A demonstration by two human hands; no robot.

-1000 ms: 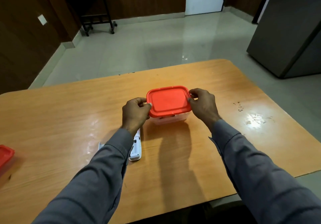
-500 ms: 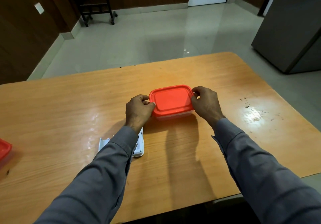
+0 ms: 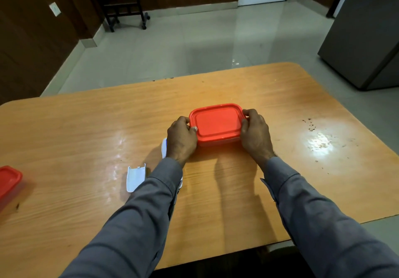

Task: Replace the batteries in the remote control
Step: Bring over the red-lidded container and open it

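A small container with a red lid rests on the wooden table in front of me. My left hand grips its left edge, thumb on the lid's rim. My right hand grips the right edge with curled fingers. The white remote control lies under my left wrist and forearm, mostly hidden. Its loose white battery cover lies on the table just left of my left sleeve. No batteries are in sight.
A second red-lidded container sits at the table's left edge, cut off by the frame. Crumbs and glare mark the table's right side. Beyond the table are a tiled floor, a dark stand and a grey cabinet.
The container has come down from a raised, slightly tilted position to rest flat on the table. Both hands kept their hold on its ends. The battery cover has come into view.
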